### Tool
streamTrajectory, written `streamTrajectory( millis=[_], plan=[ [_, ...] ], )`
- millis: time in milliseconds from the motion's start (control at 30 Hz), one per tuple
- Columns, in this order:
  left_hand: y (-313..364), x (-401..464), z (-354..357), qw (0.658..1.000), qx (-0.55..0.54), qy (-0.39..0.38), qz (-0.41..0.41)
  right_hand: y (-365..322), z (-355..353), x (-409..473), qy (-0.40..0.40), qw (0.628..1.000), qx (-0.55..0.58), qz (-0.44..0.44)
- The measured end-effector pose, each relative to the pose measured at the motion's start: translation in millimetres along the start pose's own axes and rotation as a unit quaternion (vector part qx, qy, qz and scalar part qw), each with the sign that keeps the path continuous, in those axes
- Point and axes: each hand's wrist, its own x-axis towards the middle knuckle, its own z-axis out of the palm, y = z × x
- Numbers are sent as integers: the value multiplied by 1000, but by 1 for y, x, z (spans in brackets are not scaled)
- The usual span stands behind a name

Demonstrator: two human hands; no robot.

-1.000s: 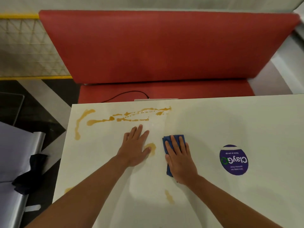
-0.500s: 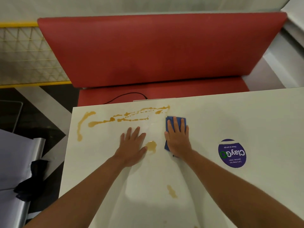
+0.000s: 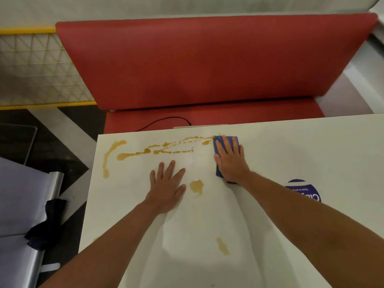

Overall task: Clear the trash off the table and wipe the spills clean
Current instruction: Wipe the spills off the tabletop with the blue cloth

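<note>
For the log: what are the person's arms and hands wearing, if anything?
Nothing visible. Both forearms are bare to the frame's bottom edge, with no sleeves showing. The left hand and right hand have no gloves, and no rings, watch or wristbands show.

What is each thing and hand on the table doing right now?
Left hand: flat on the table, fingers spread.
Right hand: pressing flat on the cloth.
Blue cloth: at the streak's right end.
Long brown streak: unwiped.
Small puddle: unwiped.
Near drip: unwiped.
Table: partly dirty.
</note>
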Motion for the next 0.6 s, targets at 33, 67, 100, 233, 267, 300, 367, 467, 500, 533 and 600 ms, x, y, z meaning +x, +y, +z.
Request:
streamTrajectory(
  millis=[33, 67, 100, 233, 267, 300, 367, 467, 500, 533, 600],
  plan=[
    [1, 0, 0, 1000, 0, -3, -2, -4, -3, 12, -2, 999, 18, 27],
    [1, -1, -1, 1000, 0, -5, -3, -9, -3, 18, -2, 999, 32, 40],
    [1, -1, -2, 1000, -1, -7, -3, -13, 0, 19, 8, 998, 48, 42],
    [3, -3, -8, 1000, -8, -11, 1, -19, 27, -44, 49, 998, -4, -39],
    [4, -3, -9, 1000, -13, -15, 1, -15, 36, -68, 36, 998, -5, -60],
    [4, -3, -10, 1000, -16, -18, 0, -7, 42, -90, 28, 997, -1, -78],
    [5, -4, -12, 1000, -12, -22, -1, 18, 47, -119, 26, 994, -9, -105],
    [6, -2, -18, 999, 1, -35, 4, 62, 36, -109, 10, 997, -20, -77],
    [6, -2, -20, 999, -1, -42, 4, 72, 30, -94, -1, 999, -14, -46],
    [6, -1, -21, 999, -2, -47, 4, 79, 23, -75, -16, 1000, -12, -13],
    [6, 0, -20, 999, 1, -53, 2, 79, 4, -33, -25, 999, -9, 19]
  ],
)
